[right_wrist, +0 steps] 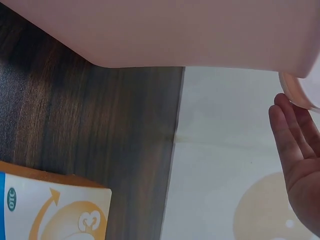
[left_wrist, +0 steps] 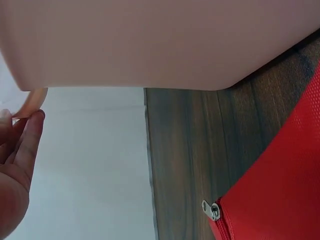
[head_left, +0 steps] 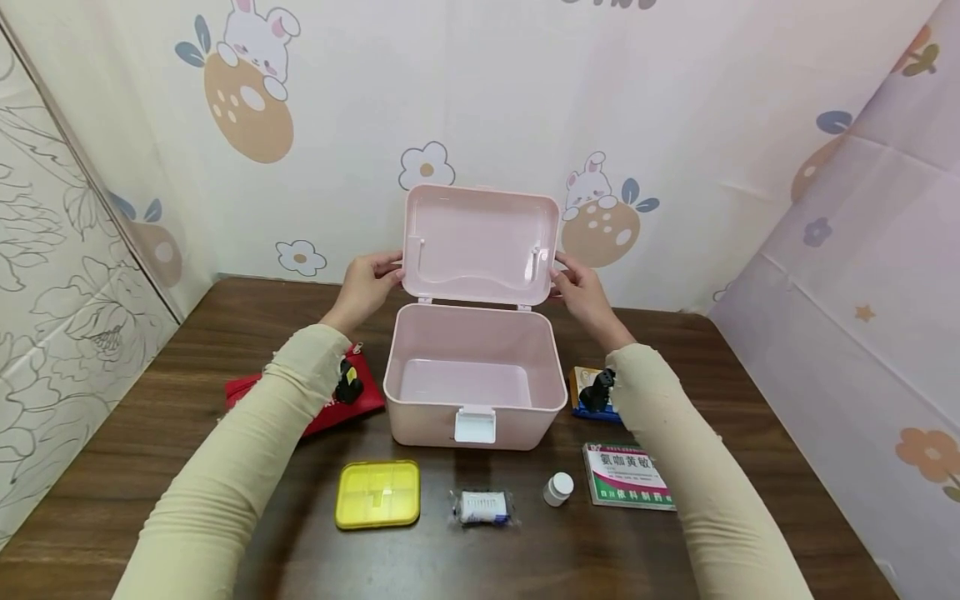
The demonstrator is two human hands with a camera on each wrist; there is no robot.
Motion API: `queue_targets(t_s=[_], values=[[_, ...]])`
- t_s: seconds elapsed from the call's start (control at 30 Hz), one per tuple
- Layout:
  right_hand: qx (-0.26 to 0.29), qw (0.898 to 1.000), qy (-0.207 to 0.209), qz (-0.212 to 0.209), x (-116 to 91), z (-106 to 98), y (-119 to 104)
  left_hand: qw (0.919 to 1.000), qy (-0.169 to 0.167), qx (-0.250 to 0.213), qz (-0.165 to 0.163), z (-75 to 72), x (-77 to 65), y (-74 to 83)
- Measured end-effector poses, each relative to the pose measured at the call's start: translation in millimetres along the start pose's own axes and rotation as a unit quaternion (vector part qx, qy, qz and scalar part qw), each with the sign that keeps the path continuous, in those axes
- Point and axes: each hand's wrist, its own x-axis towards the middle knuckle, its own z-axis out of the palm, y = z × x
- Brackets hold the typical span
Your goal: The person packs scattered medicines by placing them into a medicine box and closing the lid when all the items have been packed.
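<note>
A pink plastic storage box (head_left: 427,423) stands on the table with its hinged lid (head_left: 476,237) raised upright at the back. Inside, the box holds nothing. On the lid's left edge, my left hand (head_left: 366,287) pinches the rim, thumb in front and fingers behind. My right hand (head_left: 585,298) pinches the opposite edge likewise. In the right wrist view, fairly straight fingers (right_wrist: 287,130) of that hand touch the lid's rim; the left wrist view has the left hand (left_wrist: 17,160) at the lid's other side. A white latch (head_left: 476,425) hangs on the box's front.
Left of the box lies a red zippered pouch (head_left: 360,392). In front are a yellow pill case (head_left: 378,495), a wrapped bandage roll (head_left: 483,507) and a small white bottle (head_left: 558,489). A green-and-white medicine box (head_left: 626,477) and an orange-and-blue box (head_left: 585,392) lie at the right.
</note>
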Motion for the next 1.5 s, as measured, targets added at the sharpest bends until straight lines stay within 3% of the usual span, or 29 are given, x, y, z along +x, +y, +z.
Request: queue_targets(t_s=[0.37,0.5,0.93,1.07,1.3,1.5], values=[[0.001,0.999,0.008,0.045,3.7,9.2,9.8,0.9986,0.016,0.048,-0.01,2.5,-4.3,-9.1],[-0.016,0.998,0.002,0.061,4.2,10.0,11.6,0.9991,0.011,0.037,-0.019,4.2,-3.9,-11.6],[-0.078,0.992,-0.027,0.1,2.7,12.4,17.4,0.9948,-0.017,0.022,-0.098,6.5,-5.9,-13.5],[-0.084,0.991,-0.025,0.103,2.1,12.6,19.0,0.993,-0.018,0.008,-0.116,7.7,-6.0,-12.7],[-0.089,0.99,-0.023,0.107,2.4,13.5,18.8,0.9864,-0.022,-0.066,-0.149,7.2,-4.3,-15.0],[-0.082,0.983,-0.068,0.147,-0.3,12.1,15.2,0.9794,-0.036,-0.093,-0.176,5.4,-3.5,-16.1]])
